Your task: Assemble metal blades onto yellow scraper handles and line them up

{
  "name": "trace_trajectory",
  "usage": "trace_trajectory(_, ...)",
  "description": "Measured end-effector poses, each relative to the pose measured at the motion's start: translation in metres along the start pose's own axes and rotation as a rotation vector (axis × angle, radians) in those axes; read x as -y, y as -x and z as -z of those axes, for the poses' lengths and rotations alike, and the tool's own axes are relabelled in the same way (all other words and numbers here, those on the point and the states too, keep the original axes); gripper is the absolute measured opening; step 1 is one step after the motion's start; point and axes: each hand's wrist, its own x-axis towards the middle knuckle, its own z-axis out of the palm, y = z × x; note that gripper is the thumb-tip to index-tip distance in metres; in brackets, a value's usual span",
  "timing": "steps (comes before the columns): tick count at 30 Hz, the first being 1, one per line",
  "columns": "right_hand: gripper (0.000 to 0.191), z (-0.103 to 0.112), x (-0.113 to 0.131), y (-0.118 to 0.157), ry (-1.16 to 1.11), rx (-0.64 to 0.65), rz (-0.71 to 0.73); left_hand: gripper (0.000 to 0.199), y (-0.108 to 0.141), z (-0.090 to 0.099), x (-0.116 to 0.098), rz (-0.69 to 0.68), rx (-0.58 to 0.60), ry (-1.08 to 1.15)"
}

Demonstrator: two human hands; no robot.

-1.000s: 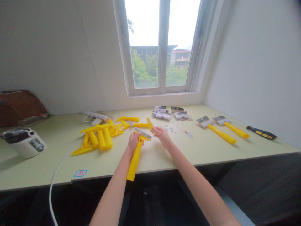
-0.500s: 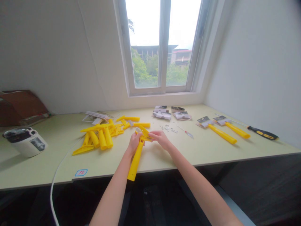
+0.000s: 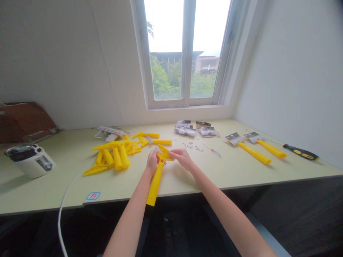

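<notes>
A yellow plastic tool is held near the table's front edge, its hollow handle pointing down toward me. My left hand is closed around its upper end, on the left side. With closed fingers, my right hand grips the yellow head piece of the same tool from the right. Fingers partly hide the joint between head and handle. Small metal screws lie scattered beyond my right hand, beside a small screwdriver.
Yellow handles and heads are piled at left, near a white cup. Packaged parts lie below the window. Two yellow-handled tools and a black-and-yellow handled tool lie right. A white cable hangs over the front edge.
The yellow head piece between my hands has tilted slightly. Both hands keep their hold, and the whole view has shifted very slightly.
</notes>
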Motion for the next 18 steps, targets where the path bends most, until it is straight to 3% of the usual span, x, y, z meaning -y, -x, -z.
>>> trace_trajectory(4,0.031,0.0,0.0,0.001,0.041,-0.001,-0.002,0.016,-0.001,0.002,0.0,-0.004,-0.07,-0.035)
trace_trajectory(9,0.029,0.003,0.0,0.002,0.05,0.024,-0.005,0.03,-0.003,0.007,0.0,0.026,-0.052,-0.035)
trace_trajectory(18,0.027,0.018,0.004,0.002,-0.005,0.111,-0.105,0.023,0.0,0.011,-0.008,0.164,-0.015,-0.123)
